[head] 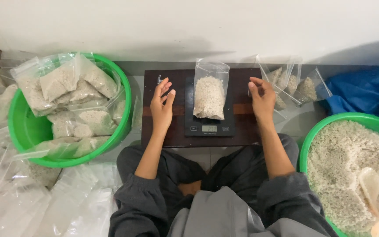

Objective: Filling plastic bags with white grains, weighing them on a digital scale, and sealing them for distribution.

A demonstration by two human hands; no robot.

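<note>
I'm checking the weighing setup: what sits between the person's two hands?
In the head view, a clear bag of rice stands on a digital scale, between left hand and right hand.

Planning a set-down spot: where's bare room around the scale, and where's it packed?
Bare strips of dark wooden board flank the black digital scale, under the open left hand and right hand. The clear bag of white grains covers the scale. Crowded: left green plastic tub, heaped with bags; right tub, full.
</note>
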